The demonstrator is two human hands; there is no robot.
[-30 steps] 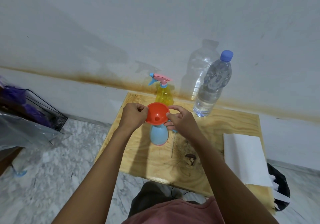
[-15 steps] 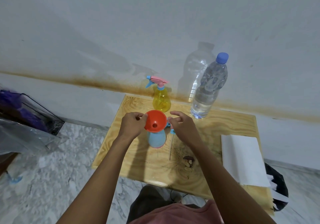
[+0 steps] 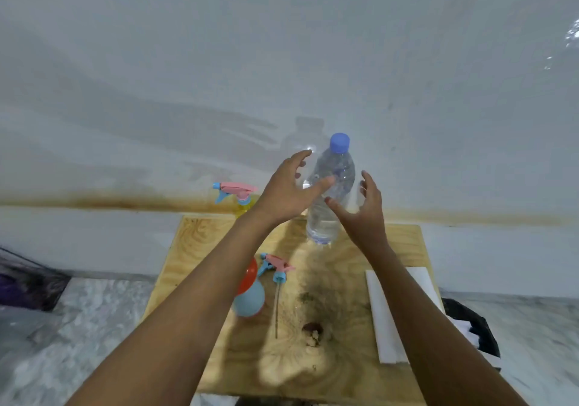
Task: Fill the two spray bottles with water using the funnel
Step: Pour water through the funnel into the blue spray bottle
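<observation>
Both hands, left [image 3: 289,191] and right [image 3: 363,214], reach spread and empty around the capped water bottle [image 3: 329,198] near the table's [image 3: 200,249] far edge, probably to pour into the orange funnel [image 3: 249,275] seated in the blue spray bottle [image 3: 250,300] mid-table.

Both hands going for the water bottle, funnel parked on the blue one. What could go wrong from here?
1. The funnel sits unheld in the blue bottle, right beside the left forearm; a brush could tip both.
2. The water bottle is tall, still capped and near full; pouring may overshoot the funnel.
3. The loose sprayer head lies beside the blue bottle and may get knocked.
</observation>
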